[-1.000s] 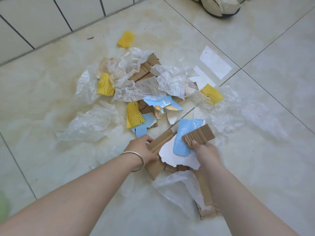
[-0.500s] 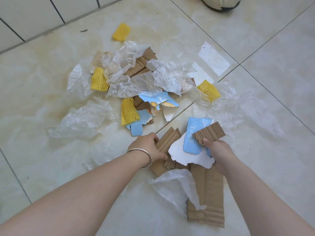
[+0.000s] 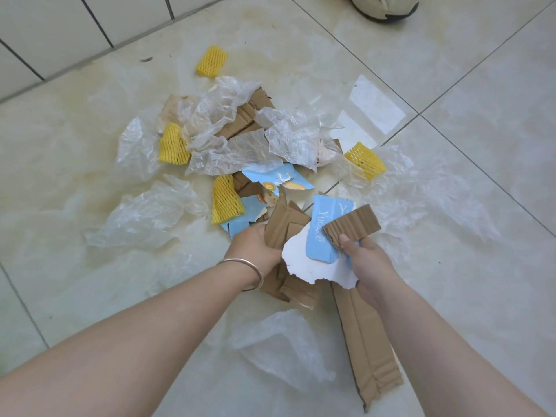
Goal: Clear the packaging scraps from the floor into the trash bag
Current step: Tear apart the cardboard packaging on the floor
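Observation:
Packaging scraps lie heaped on the pale tiled floor: crumpled clear plastic [image 3: 228, 136], brown cardboard pieces, several yellow foam nets [image 3: 226, 199] and torn blue card [image 3: 276, 179]. My left hand [image 3: 255, 246], a silver bangle on its wrist, grips a folded brown cardboard scrap [image 3: 284, 224]. My right hand [image 3: 365, 260] holds a bundle: a corrugated cardboard strip [image 3: 353, 224], a blue and white torn card [image 3: 319, 236] and a long cardboard piece [image 3: 365, 341] hanging down. No trash bag is in view.
A tiled wall [image 3: 60, 34] runs along the far left. A shoe [image 3: 385, 7] sits at the top edge. White paper rectangles [image 3: 376, 105] lie to the right of the heap, and loose clear plastic [image 3: 282, 350] lies between my forearms.
Both hands have lifted their cardboard and card scraps a little higher and closer together. The long cardboard piece now hangs further down from my right hand.

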